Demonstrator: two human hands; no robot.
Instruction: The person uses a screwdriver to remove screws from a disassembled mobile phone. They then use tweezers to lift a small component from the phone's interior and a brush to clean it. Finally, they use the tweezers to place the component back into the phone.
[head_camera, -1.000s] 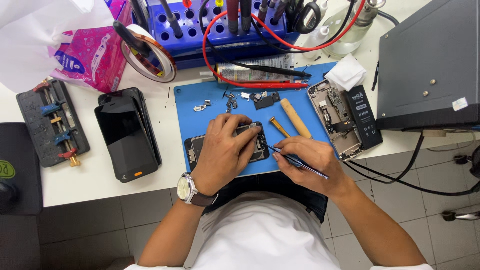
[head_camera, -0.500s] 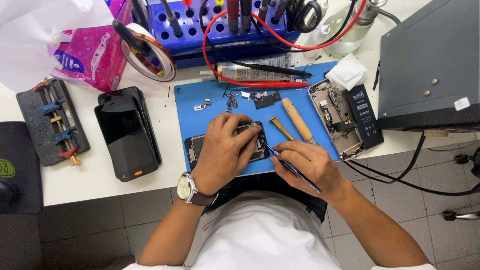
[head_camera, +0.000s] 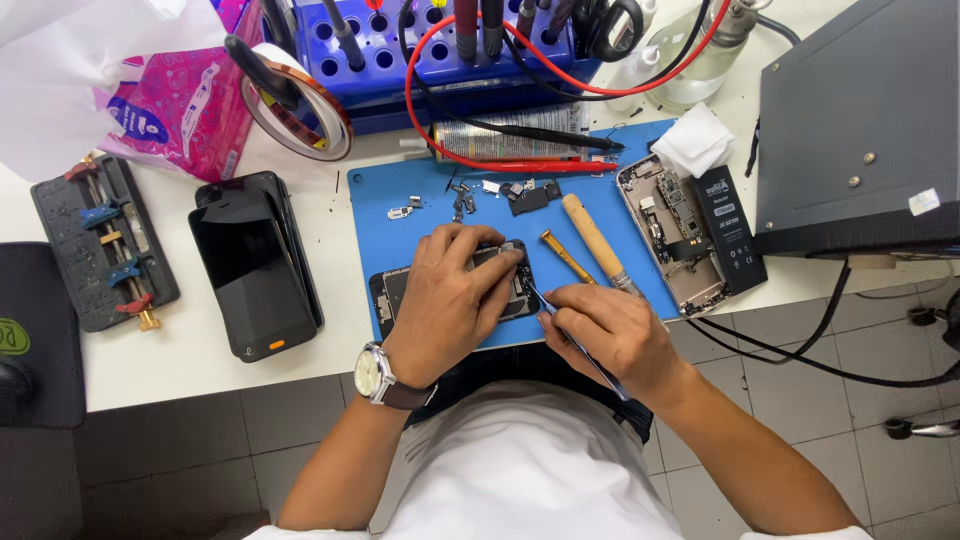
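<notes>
Your left hand (head_camera: 455, 295) presses flat on the dark, opened phone (head_camera: 395, 292) on the blue mat (head_camera: 400, 240); your right hand (head_camera: 610, 330) grips slim tweezers (head_camera: 575, 340) at its edge.

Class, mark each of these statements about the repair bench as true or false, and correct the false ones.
1. The left hand rests on the opened phone on the blue mat. True.
2. The right hand holds a hammer. False: it holds thin tweezers.
3. A watch sits on the left wrist. True.
4. The wooden-handled screwdriver is in the left hand. False: it lies on the mat.
5. The dark phone screen lies on the blue mat. False: it lies on the white table, left of the mat.
</notes>
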